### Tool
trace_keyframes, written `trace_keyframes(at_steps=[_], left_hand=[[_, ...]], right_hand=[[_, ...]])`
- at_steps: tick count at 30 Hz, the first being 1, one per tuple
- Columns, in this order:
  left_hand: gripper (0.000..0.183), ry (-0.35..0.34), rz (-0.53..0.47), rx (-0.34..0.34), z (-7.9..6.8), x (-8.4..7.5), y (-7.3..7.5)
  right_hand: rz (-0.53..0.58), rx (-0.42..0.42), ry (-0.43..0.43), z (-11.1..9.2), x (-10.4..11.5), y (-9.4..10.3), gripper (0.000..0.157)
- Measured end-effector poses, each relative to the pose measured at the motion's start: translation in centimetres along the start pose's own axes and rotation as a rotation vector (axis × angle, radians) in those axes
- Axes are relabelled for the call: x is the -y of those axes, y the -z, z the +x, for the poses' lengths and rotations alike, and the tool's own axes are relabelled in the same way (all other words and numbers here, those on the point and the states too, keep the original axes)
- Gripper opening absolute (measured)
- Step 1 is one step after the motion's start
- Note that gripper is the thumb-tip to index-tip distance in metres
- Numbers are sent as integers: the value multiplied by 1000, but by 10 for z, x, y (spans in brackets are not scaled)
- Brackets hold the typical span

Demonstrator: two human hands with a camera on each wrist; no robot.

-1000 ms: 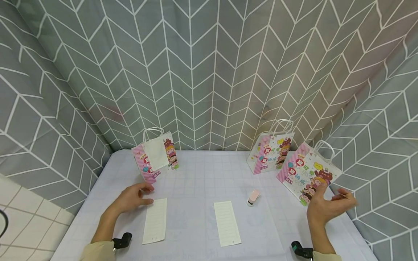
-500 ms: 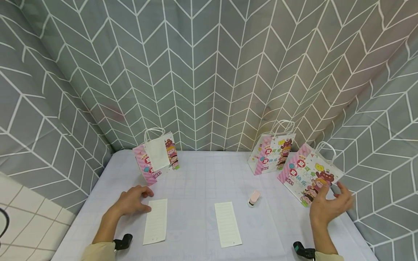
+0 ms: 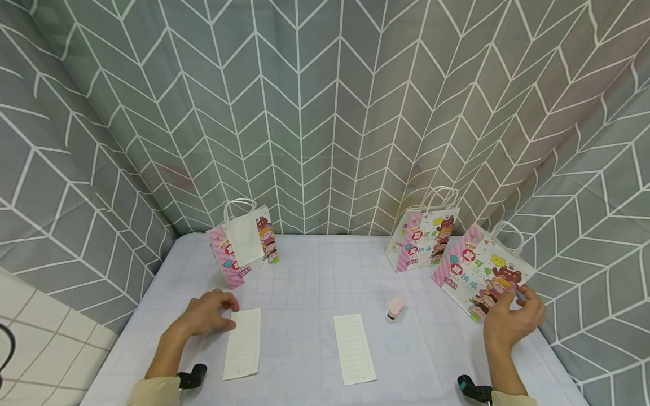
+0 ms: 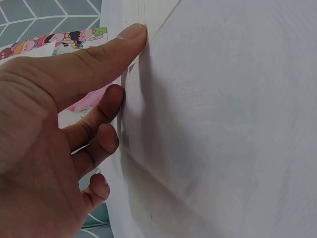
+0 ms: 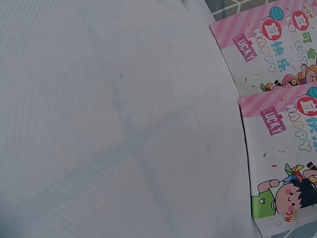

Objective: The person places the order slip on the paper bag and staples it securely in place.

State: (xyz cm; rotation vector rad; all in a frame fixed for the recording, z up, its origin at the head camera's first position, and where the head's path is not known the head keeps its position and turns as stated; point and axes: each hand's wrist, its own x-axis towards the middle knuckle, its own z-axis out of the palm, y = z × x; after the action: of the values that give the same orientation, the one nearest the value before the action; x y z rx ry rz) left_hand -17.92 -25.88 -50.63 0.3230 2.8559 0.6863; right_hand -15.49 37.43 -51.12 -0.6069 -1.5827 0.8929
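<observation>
At the right of the head view, my right hand (image 3: 514,322) grips the side edge of a paper gift bag (image 3: 469,276), thumb on its printed front. The bag is pink and white with cartoon figures and white handles, and it leans tilted. In the right wrist view that hand is hidden; the gift bag (image 5: 277,148) fills the right side. My left hand (image 3: 205,312) rests by the left lined paper sheet (image 3: 242,345), fingers loosely bent. The left wrist view shows its thumb touching the sheet (image 4: 153,15) at the edge, with nothing between thumb and fingers.
A second lined sheet (image 3: 354,349) lies mid-table near a small pink-and-white stapler-like object (image 3: 395,309). Another gift bag (image 3: 420,245) stands at back right. The back-left gift bag (image 3: 269,248) has a blank white paper (image 3: 245,239) on its front. Patterned curtains (image 3: 315,113) surround the table.
My right hand has drawn in against the bag's side edge, its fingers closing toward the thumb. The left hand has barely shifted beside the sheet.
</observation>
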Motion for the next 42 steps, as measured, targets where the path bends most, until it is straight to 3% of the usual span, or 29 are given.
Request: trace_keyframes(at_steps=[11,32,42], left_hand=[[35,3,-48,21,2,-2,-1],[36,32,-85,36,-2,-6,-3],[36,23,-88,32,-2,-7,-4]], right_hand=[[10,37,-85,0,10,4,28],[54,184,-134,-8,18,4,20],[54,241,-93,-14,21,1,30]])
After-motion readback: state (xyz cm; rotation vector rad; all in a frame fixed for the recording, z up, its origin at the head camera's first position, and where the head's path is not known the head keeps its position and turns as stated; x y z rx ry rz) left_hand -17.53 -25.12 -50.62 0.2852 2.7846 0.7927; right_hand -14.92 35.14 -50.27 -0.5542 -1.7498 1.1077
